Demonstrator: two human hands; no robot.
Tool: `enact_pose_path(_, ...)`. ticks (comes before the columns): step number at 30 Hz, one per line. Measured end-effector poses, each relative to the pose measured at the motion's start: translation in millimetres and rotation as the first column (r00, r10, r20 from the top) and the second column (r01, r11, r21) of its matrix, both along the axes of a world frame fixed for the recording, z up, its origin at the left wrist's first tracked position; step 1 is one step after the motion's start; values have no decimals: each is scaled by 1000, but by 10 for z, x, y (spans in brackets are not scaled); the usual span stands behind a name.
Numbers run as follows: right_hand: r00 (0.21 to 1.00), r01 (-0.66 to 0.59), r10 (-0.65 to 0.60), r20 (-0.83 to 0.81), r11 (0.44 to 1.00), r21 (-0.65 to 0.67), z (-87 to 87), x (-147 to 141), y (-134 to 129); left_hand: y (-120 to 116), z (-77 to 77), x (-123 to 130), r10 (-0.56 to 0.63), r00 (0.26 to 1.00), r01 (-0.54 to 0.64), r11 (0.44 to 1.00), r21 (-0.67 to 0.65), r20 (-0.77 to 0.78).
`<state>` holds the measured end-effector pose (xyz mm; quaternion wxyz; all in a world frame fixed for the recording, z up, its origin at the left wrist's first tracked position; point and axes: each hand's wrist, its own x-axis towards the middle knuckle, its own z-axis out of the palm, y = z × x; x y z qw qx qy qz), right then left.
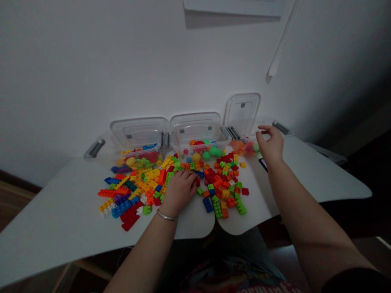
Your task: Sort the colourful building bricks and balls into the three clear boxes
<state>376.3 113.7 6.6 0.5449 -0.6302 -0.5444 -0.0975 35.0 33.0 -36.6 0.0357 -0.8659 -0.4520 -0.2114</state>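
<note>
A heap of small plastic building bricks [220, 183] in many colours lies spread across the middle of the white desk. My left hand [180, 189] rests on the heap with its fingers curled down over the bricks, and I cannot tell whether it grips any. My right hand [270, 144] is raised at the far right, fingers curved, beside a clear plastic box [247, 146] holding orange and pink pieces. It holds nothing I can see. Two more clear boxes [137, 158] [200, 142] stand along the back, with bricks and round green, red and yellow pieces inside.
The white desk [67, 211] has a curved front edge, and its back meets a white wall [91, 73]. The boxes' clear lids [241, 114] stand open against the wall. A dark phone [262, 164] lies under my right wrist. My lap shows below the desk's front notch.
</note>
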Motion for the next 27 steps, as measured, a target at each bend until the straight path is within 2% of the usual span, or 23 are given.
enact_pose_path(2, 999, -28, 29, -38, 999, 22, -54, -87, -174, 4, -6, -3, -1, 1000, 1, 1000, 1, -1)
enact_pose_path(4, 994, -72, 70, -78, 997, -13, -149, -194, -380, 6, -11, -5, 0, 1000, 0, 1000, 2, 1)
enact_pose_path(6, 989, -146, 140, -56, 983, -114, -281, -311, -594, 5, -14, -5, 1, 1000, -1, 1000, 3, -1)
enact_pose_path(8, 970, -226, 240, 33, 944, -240, -428, -419, -789, 2, -13, -4, 2, 1000, -2, 1000, 3, -6)
enact_pose_path(12, 934, -221, 316, 167, 878, -425, -668, -551, -1003, -6, -2, 1, 9, 1000, -9, 1000, 3, -15)
enact_pose_path(15, 918, -227, 359, 171, 827, -513, -741, -571, -986, -13, 11, 7, 17, 1000, -17, 1000, -9, -20)
enact_pose_path(19, 923, -173, 338, 183, 791, -587, -713, -589, -848, -18, 23, 12, 28, 999, -29, 999, -28, -37)
enact_pose_path(23, 948, -101, 257, 189, 804, -586, -659, -602, -725, -16, 24, 13, 26, 999, -27, 999, -31, -46)
enact_pose_path(27, 970, -129, 225, 96, 806, -578, -653, -514, -716, -11, 15, 11, 27, 999, -28, 999, -31, -41)
